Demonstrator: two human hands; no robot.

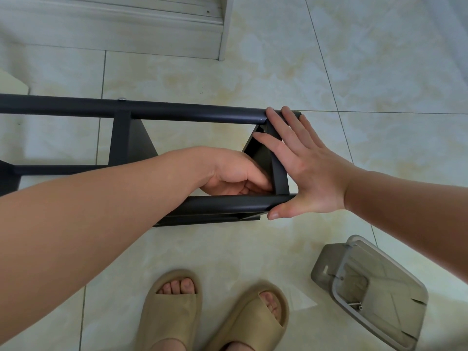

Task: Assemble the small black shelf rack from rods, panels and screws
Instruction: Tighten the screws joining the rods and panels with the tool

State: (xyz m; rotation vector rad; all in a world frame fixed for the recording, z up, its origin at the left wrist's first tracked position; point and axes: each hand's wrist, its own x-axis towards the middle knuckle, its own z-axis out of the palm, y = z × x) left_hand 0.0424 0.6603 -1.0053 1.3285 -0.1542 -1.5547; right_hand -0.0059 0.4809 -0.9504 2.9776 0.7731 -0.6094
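The black shelf rack [177,112] lies on its side on the tiled floor, its long rods running left to right. My right hand [304,171] lies flat with straight fingers against the end panel [277,158] at the rack's right end, thumb under the near rod [228,202]. My left hand [233,173] reaches inside the frame, fingers curled behind that end panel; what they hold is hidden. A screw head [122,98] sits on the far rod.
A clear plastic container [372,290] with a few screws lies on the floor at lower right. My feet in tan slippers [215,312] stand just below the rack. A white door frame [222,29] is at the top.
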